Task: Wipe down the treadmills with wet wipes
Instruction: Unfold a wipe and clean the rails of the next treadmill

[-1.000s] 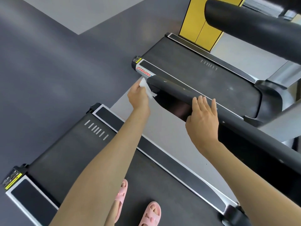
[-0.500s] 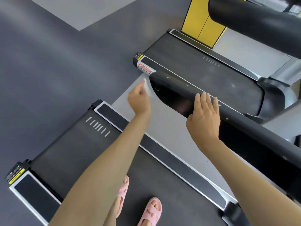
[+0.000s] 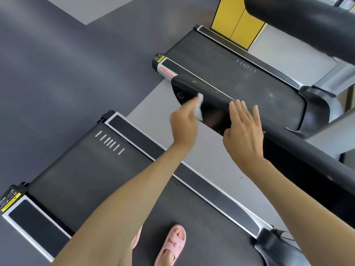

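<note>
Here, in the head view, you stand in pink slippers (image 3: 171, 244) on the dark belt of the near treadmill (image 3: 86, 169), both bare arms reaching out to the black handrail (image 3: 215, 95) on your right. The rail runs from the near right corner of the frame to a rounded end just beyond your hands.

Your left hand (image 3: 183, 123) grips a white wet wipe (image 3: 198, 109) and presses it against the near side of the rail, close to that rounded end. The fingers are gathered round the wipe. The hand is blurred, so the exact grip cannot be told.

Your right hand (image 3: 244, 129) lies flat on the same rail, just to the right of the wipe. Its fingers are straight and slightly spread over the top of the rail, with the thumb low on the near side, and it holds nothing.

Beyond the rail lies the far treadmill (image 3: 230, 79), its belt dusty, with red lettering on its silver side rail at the left end. A strip of pale grey floor (image 3: 207, 150) separates the two machines, and darker grey flooring fills the left of the frame. A yellow panel (image 3: 236, 22) stands behind the far treadmill, and a second handrail (image 3: 307, 22) crosses the far right corner.
</note>
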`<state>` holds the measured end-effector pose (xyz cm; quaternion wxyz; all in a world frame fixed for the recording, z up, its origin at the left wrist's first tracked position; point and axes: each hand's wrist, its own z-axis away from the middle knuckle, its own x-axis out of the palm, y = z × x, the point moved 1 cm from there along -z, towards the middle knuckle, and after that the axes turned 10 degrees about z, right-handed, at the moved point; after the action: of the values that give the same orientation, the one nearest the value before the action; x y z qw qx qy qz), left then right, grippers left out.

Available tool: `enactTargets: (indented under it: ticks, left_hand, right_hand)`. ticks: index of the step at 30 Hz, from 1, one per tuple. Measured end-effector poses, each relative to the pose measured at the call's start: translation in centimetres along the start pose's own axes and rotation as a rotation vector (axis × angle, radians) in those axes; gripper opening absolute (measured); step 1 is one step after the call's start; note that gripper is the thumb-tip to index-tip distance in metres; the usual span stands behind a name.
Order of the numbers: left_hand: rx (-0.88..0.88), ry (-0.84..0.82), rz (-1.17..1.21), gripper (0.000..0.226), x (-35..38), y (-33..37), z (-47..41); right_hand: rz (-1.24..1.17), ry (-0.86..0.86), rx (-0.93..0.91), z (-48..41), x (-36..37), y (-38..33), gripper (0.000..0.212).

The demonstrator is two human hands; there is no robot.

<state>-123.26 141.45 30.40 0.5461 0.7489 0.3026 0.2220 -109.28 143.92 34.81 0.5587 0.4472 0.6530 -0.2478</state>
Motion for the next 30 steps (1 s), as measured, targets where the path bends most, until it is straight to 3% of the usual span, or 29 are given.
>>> enactTargets:
  ticks: [2,3,6,9,14,15,19,21,26,30]
  left_hand:
    - [-0.164,0.307,-0.023,0.025,-0.9,-0.3,-2.4]
    - [-0.221,0.356,-0.027,0.028,-0.9,-0.5,-3.3]
    - [-0.22,0.306,-0.013,0.026,1.4,-0.2,-3.2]
    - [-0.085,0.242,-0.015,0.025,4.3,1.4,0.6]
    - [0.117,-0.099,-0.015,0.017,3.9,1.5,3.2]
    - [0.115,-0.086,-0.027,0.016,3.2,1.2,2.7]
    - [-0.117,0.278,-0.061,0.025,1.9,0.7,-0.6]
    - [-0.163,0.291,-0.014,0.026,3.6,1.5,-0.4]
    - [-0.066,0.117,0.007,0.031,6.9,3.2,4.6]
    - [0.255,-0.29,-0.053,0.041,6.2,2.6,6.3]
  right_hand:
    - [-0.021,0.025,0.031,0.9,-0.3,0.6,0.068]
    - [-0.026,0.034,0.056,1.5,-0.4,0.9,0.07]
    - [-0.047,0.053,0.152,3.8,-0.3,2.0,0.074]
    - [-0.074,0.065,0.25,5.9,-0.1,3.1,0.076]
    - [-0.033,0.042,0.317,7.5,0.2,4.7,0.076]
    - [-0.025,0.03,0.331,7.5,0.2,5.0,0.075]
    - [0.065,-0.018,0.318,7.5,0.1,5.8,0.069]
    - [0.101,-0.011,0.298,7.4,0.1,6.0,0.066]
    - [0.11,0.039,0.299,7.3,0.2,5.9,0.065]
    - [0.122,0.06,0.294,7.4,0.5,5.8,0.065]
